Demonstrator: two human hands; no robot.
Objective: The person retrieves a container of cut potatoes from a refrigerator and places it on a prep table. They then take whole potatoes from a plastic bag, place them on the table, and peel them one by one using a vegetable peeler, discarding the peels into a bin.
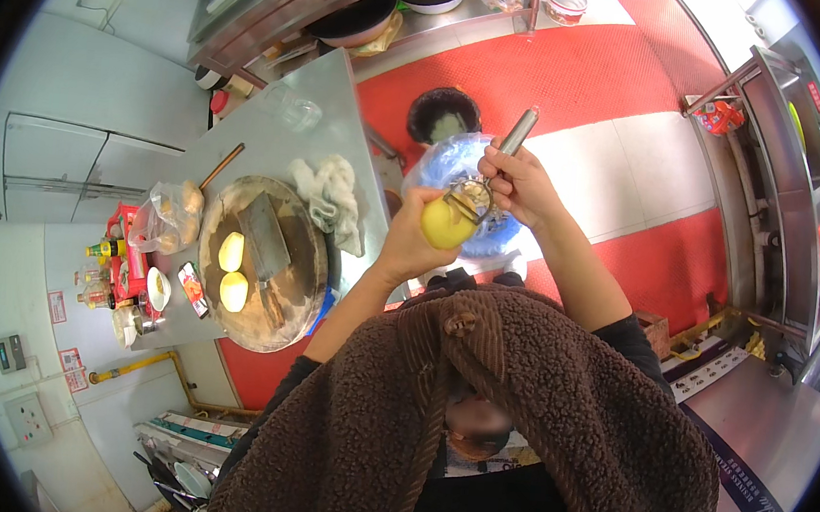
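My left hand (404, 231) is closed around a yellow, mostly peeled potato (445, 226), held out in front of me. In my right hand (525, 186) is a metal peeler (518, 133), gripped low on its handle, and its looped head lies against the top of the potato. Under both hands is a bin lined with a blue-tinted plastic bag (493, 245), with scraps that look like peelings inside. To the left, a round wooden chopping board (307, 262) carries a cleaver (264, 233) and two peeled potato pieces, one (230, 252) behind the other (233, 292).
A steel table (341, 92) bears the board, a crumpled white cloth (330, 197), a bag of potatoes (170, 218), a phone (193, 289) and several bottles. Beyond the bin stands a black basket (443, 114) on the red-and-white floor. Steel shelving (801, 181) lines the right side.
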